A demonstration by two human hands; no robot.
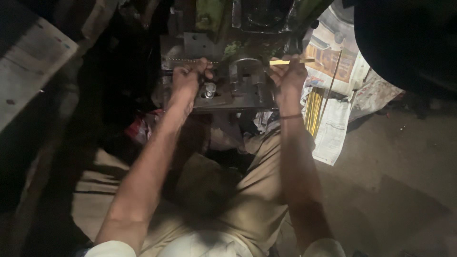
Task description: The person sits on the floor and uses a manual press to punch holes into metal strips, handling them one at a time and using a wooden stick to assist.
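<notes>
My left hand (186,77) grips the near end of a thin beaded brass strip (183,60) that runs left from a small metal press (245,76). My right hand (287,76) pinches a flat brass strip (285,62) at the right side of the press, its end pointing right. The press has an arched steel block with bolts on a steel base plate (223,101). Both forearms reach forward over my knees, and a thin band circles the right wrist.
Newspaper sheets (333,123) lie on the floor at right with a bundle of thin brass rods (313,110) on them. A large dark round object (404,38) fills the upper right. A red wrapper (140,128) sits below the base plate. Dark clutter stands at left.
</notes>
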